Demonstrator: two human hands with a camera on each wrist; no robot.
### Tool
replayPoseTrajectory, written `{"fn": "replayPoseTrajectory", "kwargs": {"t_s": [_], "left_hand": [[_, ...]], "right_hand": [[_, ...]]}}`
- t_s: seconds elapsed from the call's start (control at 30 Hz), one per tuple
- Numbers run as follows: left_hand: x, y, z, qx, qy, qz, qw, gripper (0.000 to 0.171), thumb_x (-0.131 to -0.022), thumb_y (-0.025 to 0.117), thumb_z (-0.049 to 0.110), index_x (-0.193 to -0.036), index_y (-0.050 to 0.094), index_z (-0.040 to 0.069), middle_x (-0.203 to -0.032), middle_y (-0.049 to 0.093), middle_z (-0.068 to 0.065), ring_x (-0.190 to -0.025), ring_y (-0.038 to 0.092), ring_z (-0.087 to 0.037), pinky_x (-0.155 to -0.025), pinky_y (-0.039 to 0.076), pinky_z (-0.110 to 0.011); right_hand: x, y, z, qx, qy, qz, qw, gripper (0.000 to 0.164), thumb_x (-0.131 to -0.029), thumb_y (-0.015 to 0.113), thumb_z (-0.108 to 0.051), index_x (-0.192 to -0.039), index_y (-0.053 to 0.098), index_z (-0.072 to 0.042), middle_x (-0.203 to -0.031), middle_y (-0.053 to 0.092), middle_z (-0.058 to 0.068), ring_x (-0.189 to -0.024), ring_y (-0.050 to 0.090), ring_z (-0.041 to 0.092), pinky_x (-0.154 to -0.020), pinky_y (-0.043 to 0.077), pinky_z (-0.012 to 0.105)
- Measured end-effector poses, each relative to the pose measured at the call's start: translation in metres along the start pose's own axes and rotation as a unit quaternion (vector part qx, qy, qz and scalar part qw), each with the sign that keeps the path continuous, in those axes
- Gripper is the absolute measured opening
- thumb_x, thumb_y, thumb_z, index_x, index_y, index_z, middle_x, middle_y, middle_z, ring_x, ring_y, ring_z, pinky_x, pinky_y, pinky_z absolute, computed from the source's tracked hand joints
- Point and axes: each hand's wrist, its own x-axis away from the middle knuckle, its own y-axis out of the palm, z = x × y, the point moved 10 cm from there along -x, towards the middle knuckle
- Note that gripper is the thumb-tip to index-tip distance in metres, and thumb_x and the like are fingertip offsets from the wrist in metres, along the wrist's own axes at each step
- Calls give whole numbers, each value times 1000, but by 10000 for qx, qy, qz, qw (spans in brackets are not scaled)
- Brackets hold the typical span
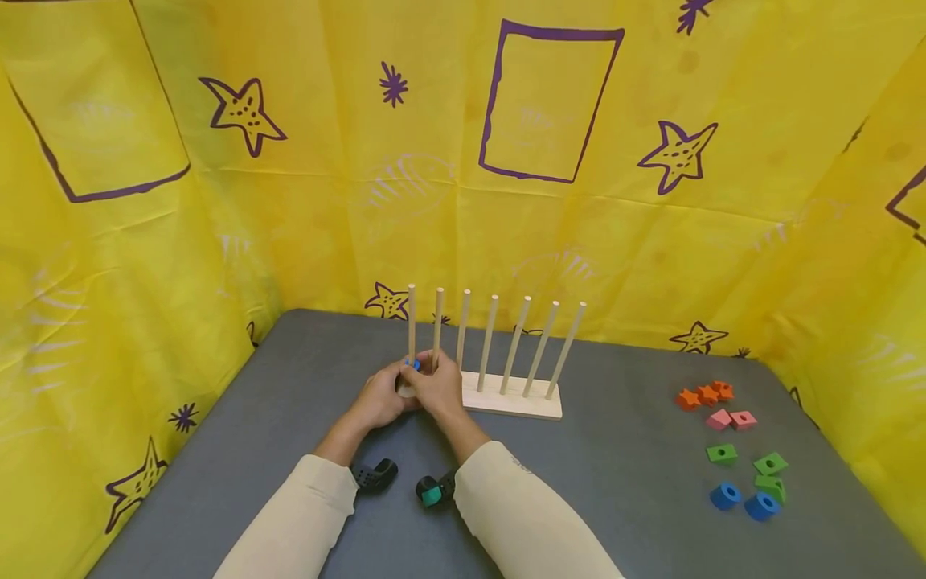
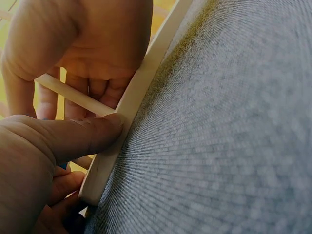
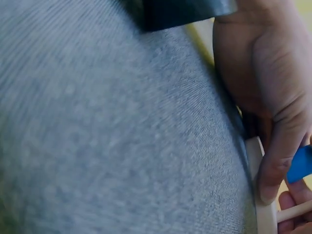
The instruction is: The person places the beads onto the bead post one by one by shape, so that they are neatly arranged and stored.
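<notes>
While the left hand [image 1: 379, 400] pinches the peg rack [image 1: 514, 401] between its fingers, a blue block [image 1: 412, 364] sits at the leftmost peg [image 1: 411, 323] beside the right hand [image 1: 440, 388], whose fingers' hold I cannot tell

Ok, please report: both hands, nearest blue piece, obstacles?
Left hand gripping wooden base. Right hand near blue piece at leftmost peg. No obstacle visible; hands partly hide piece.

I see bright, even light on the cloth [image 1: 434, 225] across the head view's top; both wrist views are dimmer, the right one's tabletop [image 3: 73, 175] blurry at lower left.
</notes>
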Motion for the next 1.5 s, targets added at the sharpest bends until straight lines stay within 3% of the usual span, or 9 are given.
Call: {"fn": "replayPoseTrajectory", "kwargs": {"t_s": [0.3, 0.4, 0.5, 0.6, 0.73, 0.97, 1.23, 1.5], "left_hand": [[-1, -2, 0, -63, 6, -40, 10000, 73, -73, 83, 15, -139, 52, 7, -119, 62, -15, -102, 58, -33, -87, 45, -49], [-1, 0, 0, 0, -69, -106, 9999, 79, -74, 83, 16, -143, 46, 5, -124, 60, -17, -108, 57, -35, -90, 44, -50], [-1, 1, -3, 80, -221, -152, 9996, 82, -74, 85, 18, -144, 44, 3, -130, 56, -20, -116, 53, -37, -94, 42, -50], [0, 1, -7, 137, -388, -118, 9991, 86, -73, 86, 23, -145, 43, 3, -134, 52, -22, -121, 49, -38, -98, 40, -50], [0, 0, -10, 130, -478, -102, 9987, 89, -72, 87, 23, -145, 41, 1, -136, 50, -24, -124, 46, -39, -100, 38, -51], [0, 5, -7, 115, -509, -225, 9984, 87, -75, 85, 20, -146, 40, 0, -140, 46, -24, -129, 40, -39, -104, 33, -51], [-1, 7, -6, 240, -553, -183, 9980, 85, -75, 85, 16, -146, 41, 3, -141, 46, -22, -130, 40, -37, -105, 32, -50], [0, 6, -9, 216, -615, -164, 9977, 86, -74, 85, 16, -146, 40, 4, -141, 45, -21, -131, 39, -37, -105, 32, -49]], "right_hand": [[5, -1, 2, 766, 50, -192, 9969, 27, -81, 76, -19, -103, 63, -9, -94, 67, 1, -87, 64, 17, -75, 51, 33], [9, -5, 0, 976, 76, -252, 9949, 33, -83, 74, -19, -112, 64, -7, -104, 68, 5, -96, 63, 23, -81, 50, 37], [13, -10, -3, 1246, 95, -391, 9914, 31, -85, 70, -22, -111, 64, -5, -104, 66, 8, -96, 61, 26, -80, 49, 40], [17, -15, -10, 1224, 2, -642, 9904, 34, -87, 67, -21, -115, 63, -4, -108, 65, 12, -99, 61, 28, -83, 50, 42], [23, -25, -22, 992, -131, -1028, 9897, 47, -90, 64, -18, -133, 55, -2, -123, 61, 16, -109, 61, 29, -86, 51, 41], [36, -61, -57, 918, -478, -1365, 9852, 44, -93, 64, -21, -134, 56, -9, -121, 62, 12, -103, 64, 26, -78, 54, 40], [56, -116, -93, 667, -963, -1472, 9821, 44, -91, 68, -19, -133, 57, -12, -122, 62, 8, -105, 62, 24, -88, 49, 43], [77, -163, -93, 900, -1348, -1326, 9778, 38, -91, 69, -17, -128, 60, -12, -118, 64, 5, -99, 63, 20, -86, 51, 39]]}}
